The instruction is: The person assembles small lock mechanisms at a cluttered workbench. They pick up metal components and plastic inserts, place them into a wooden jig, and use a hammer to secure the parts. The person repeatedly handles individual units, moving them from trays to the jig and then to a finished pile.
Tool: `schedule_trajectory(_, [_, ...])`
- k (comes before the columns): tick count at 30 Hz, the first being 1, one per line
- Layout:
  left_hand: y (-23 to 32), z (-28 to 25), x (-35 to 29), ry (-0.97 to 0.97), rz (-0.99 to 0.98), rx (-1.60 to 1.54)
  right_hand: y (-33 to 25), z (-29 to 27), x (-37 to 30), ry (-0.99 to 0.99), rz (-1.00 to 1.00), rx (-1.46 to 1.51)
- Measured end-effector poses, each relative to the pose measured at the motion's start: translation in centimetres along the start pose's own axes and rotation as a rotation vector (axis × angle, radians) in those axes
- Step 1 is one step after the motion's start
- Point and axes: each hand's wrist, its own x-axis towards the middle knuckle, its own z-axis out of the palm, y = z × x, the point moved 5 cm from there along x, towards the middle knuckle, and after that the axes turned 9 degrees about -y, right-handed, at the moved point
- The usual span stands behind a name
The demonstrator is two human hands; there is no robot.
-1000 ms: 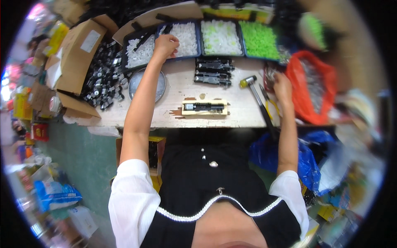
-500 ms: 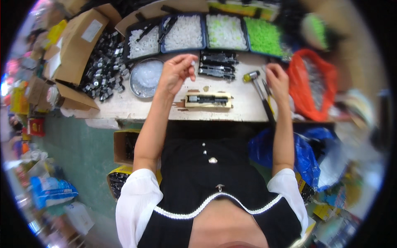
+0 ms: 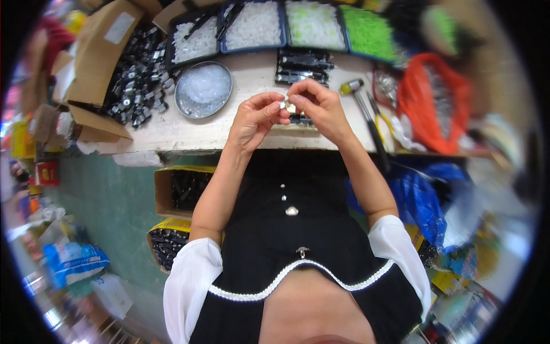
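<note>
Clock centre: white piece [image 3: 282,105], 12 pointing away from the wearer. Piece sits in front of the torso, pinched in the left hand [image 3: 255,119], thumb against fingers. Right hand [image 3: 322,110], at 3, also pinched; its fingertips meet the left's at the piece. Something shiny between them, too small to identify. Black part [image 3: 300,119] at 4–5, mostly hidden by the hands. Black assemblies [image 3: 301,64], lying side by side, at 12–1. Hammer [image 3: 362,108] at 3; red bag [image 3: 408,98] beyond it. Dish [image 3: 203,89] at 9–10, farther out a dark heap [image 3: 137,89]. White bits [image 3: 252,27] at 11–12, green bits [image 3: 366,31] at 1–2.
</note>
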Motion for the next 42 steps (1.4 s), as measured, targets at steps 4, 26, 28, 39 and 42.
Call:
schedule_trajectory(4, [0.0, 0.2, 0.0, -0.020, 0.000, 0.003, -0.7, 0.2, 0.2, -0.002, -0.060, -0.140])
schedule_trajectory(26, [1.3, 0.1, -1.0, -0.016, -0.007, 0.160, -2.4, 1.4, 0.8, -0.081, -0.224, -0.503])
schedule_trajectory(28, [1.1, -0.1, -1.1, 0.005, -0.008, 0.196, -2.0, 1.4, 0.9, -0.077, -0.204, -0.501])
schedule_trajectory(39, [0.6, -0.7, -1.7, 0.073, 0.059, 0.269, 0.7, 1.7, 1.0, -0.039, -0.034, -0.190])
schedule_trajectory(42, [0.9, -0.6, -1.6, 0.069, 0.073, 0.299, 1.4, 1.7, 0.9, -0.014, 0.003, -0.077])
